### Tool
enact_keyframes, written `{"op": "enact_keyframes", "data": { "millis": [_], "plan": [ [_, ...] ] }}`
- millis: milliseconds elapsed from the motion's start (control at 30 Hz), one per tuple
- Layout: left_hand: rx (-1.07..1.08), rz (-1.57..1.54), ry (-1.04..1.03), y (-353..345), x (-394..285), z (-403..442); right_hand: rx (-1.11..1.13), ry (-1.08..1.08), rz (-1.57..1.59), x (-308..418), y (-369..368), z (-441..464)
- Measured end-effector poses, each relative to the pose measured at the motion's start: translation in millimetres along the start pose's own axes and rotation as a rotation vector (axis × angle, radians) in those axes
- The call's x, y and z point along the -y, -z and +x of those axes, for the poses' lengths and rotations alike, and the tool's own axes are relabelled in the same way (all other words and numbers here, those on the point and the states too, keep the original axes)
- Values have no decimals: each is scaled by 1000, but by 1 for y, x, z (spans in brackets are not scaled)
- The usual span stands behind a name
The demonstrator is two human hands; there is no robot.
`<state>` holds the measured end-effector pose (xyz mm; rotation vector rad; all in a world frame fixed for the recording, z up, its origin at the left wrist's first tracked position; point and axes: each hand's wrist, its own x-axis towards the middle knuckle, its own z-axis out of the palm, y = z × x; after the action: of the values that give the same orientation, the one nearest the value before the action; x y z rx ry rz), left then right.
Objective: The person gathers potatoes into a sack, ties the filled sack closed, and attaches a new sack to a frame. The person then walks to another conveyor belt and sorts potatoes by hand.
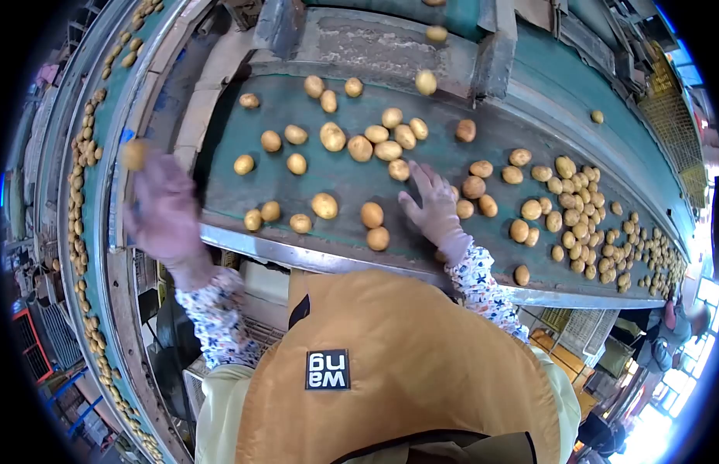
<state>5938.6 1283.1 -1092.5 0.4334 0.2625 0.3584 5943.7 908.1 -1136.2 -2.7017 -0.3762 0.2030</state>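
Observation:
My left hand, in a pale glove, is raised at the left edge of the wide belt and smeared by motion. A potato shows just by its fingertips; whether the fingers grip it I cannot tell. On the green conveyor belt, my gloved right hand is low over the surface with fingers spread. Close to its fingertips lies a potato. Several potatoes form a loose group just beyond that hand. Two more potatoes rest near the belt's front edge, left of the right hand.
Many potatoes crowd the belt on the right. A narrower conveyor carrying potatoes runs along the left. A metal rim borders the wide belt in front of my body. Another person is at the far right.

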Motion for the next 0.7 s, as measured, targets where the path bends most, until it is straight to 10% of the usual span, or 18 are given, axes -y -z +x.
{"op": "enact_keyframes", "data": {
  "millis": [100,133,233,300,400,567,700],
  "plan": [
    [-78,609,-341,35,-7,34,181,-31,-226,12,-27,-9],
    [-178,858,-260,35,18,33,253,49,-140,17,-40,-13],
    [260,1536,399,93,95,6,460,119,110,32,-58,-12],
    [632,2064,490,86,123,-31,593,105,269,37,-54,-8],
    [705,2016,458,90,112,-42,212,36,-64,25,-47,-3],
    [944,2112,703,108,108,-32,180,-60,-22,14,-69,1],
    [1017,2181,418,102,141,-33,369,107,-70,77,-91,40]
  ]
}}
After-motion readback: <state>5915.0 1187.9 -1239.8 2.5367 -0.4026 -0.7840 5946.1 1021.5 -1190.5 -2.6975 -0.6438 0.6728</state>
